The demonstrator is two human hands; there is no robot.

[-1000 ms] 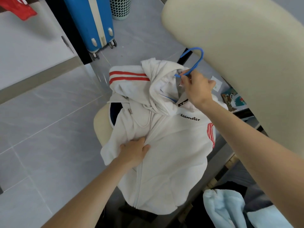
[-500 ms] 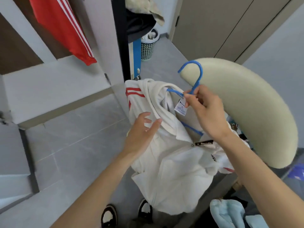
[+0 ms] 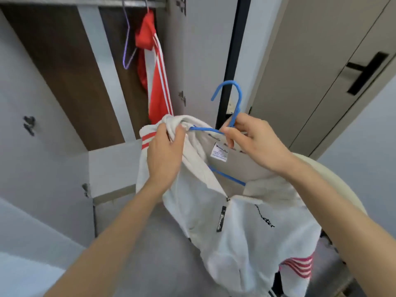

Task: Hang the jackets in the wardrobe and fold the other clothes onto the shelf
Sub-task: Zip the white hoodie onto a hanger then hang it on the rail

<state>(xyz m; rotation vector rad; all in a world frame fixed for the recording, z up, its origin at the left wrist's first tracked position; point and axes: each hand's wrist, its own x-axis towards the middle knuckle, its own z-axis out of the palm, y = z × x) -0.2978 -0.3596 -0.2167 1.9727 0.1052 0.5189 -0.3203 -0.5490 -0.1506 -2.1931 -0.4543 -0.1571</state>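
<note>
- head view: the white zip-up jacket with red-striped cuffs [image 3: 246,232] lay low against the cream padded chair back [image 3: 342,189] a moment ago. it is now raised in front of the open wardrobe, with the metal hanging rail [image 3: 85,2] in sight at the top.
- the left hand [image 3: 165,151] rested open on the chest of the jacket before. it now grips a bunch of shoulder fabric at the left end of the blue wire hanger [image 3: 239,99].
- judgement: the jacket is nearly dressed on the hanger and that shoulder is probably being settled. hooking it on the rail is not yet done.
- the right hand [image 3: 255,142] pinches the hanger's neck just under the hook between thumb and curled fingers, and the hook stands upright and free.
- both forearms reach up and forward. the jacket hangs between the hands, well below the rail, near the hung red jacket with white stripes [image 3: 158,82] and an empty purple wire hanger [image 3: 127,50].
</note>
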